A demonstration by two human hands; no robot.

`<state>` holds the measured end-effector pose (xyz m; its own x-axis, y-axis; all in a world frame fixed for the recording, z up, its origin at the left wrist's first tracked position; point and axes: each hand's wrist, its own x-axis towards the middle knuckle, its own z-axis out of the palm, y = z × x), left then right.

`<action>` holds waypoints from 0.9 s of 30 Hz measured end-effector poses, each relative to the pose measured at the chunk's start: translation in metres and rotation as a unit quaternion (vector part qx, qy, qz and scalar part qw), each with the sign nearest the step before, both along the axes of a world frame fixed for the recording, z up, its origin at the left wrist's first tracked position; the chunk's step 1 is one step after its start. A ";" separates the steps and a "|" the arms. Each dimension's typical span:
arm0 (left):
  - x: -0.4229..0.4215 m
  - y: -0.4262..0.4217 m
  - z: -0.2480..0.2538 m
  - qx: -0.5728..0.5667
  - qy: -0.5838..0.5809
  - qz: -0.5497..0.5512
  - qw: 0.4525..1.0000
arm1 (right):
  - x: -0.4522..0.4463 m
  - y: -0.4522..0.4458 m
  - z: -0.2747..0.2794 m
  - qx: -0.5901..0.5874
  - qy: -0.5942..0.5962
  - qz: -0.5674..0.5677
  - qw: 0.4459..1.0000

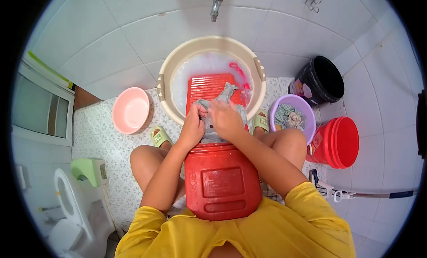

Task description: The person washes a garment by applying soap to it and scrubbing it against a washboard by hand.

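A wet grey cloth (pixel 227 92) lies bunched across a red ribbed washboard (pixel 209 82), whose upper end dips into a large cream basin (pixel 169 76) of cloudy water. My left hand (pixel 193 127) is closed on the left part of the cloth. Over the cloth's middle is my right hand (pixel 226 121), its fingers smeared by motion, so its grip does not show. The washboard's smooth lower end (pixel 222 187) leans against my body between my knees. Something bright pink (pixel 238 69) floats in the water at the basin's right side.
A pink basin (pixel 130 110) stands left on the tiled floor. At right are a purple basin (pixel 307 107) holding cloths, a black bucket (pixel 304 87) and a red bucket (pixel 327 144). A tap (pixel 216 7) juts from the wall above. A toilet (pixel 89 213) is at lower left.
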<state>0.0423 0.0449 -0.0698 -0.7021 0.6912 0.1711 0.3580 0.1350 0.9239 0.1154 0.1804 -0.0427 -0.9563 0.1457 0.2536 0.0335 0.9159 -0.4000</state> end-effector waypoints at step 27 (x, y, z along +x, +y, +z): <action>0.007 -0.040 0.093 -0.005 -0.217 -0.008 0.976 | -0.067 0.090 -0.048 -0.413 -0.202 -0.193 0.867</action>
<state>0.0494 0.0045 0.0232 -0.6966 0.7022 -0.1471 -0.0649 0.1425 0.9877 0.0485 0.2706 -0.0912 -0.7824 0.4467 -0.4339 0.5639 0.2126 -0.7980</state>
